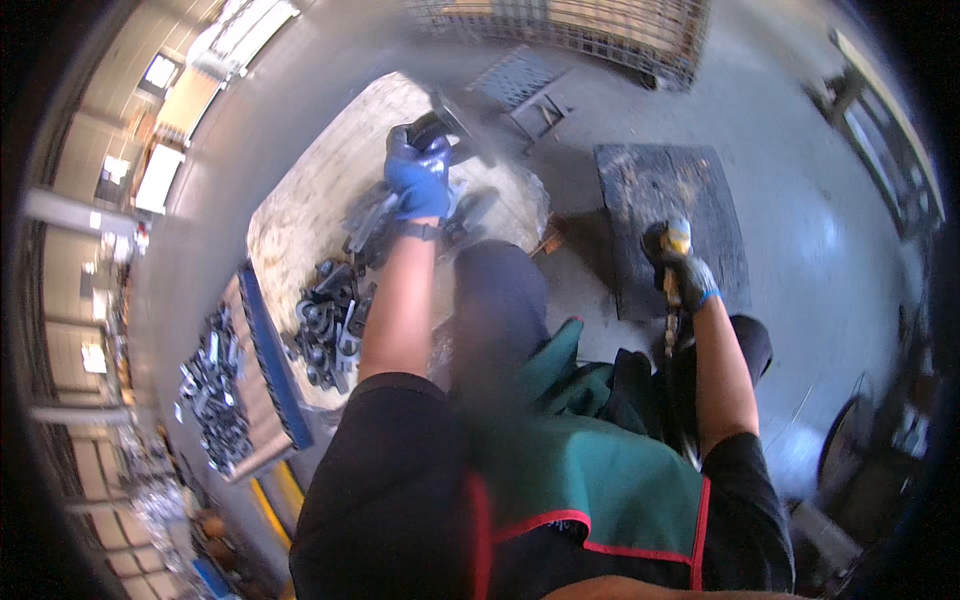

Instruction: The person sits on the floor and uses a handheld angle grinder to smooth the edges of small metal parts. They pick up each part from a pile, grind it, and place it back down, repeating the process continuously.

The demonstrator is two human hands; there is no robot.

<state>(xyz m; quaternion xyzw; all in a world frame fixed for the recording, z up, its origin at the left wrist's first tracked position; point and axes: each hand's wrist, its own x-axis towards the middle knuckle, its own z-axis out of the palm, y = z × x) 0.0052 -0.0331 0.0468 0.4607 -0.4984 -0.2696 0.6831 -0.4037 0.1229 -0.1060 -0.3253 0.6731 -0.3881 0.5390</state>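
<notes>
My left hand [418, 169], in a blue and dark glove, is raised over a light wooden board [292, 199] and grips a dark metal part [455, 124], which is blurred. Below the hand and forearm lie several dark metal parts [367, 221] on the board, and a second heap of metal parts [326, 322] lies nearer my body. My right hand [686, 274], also gloved, is closed around a yellowish handheld tool [677, 236] with a hose or cable running back towards me. That tool is over a dark, worn slab [660, 180].
At the left, a box with a blue edge [274, 360] holds a pile of shiny metal parts [217, 390]. A wire cage container [615, 34] stands at the top, near a perforated metal stand [517, 75]. A round dark object [847, 442] is at the right.
</notes>
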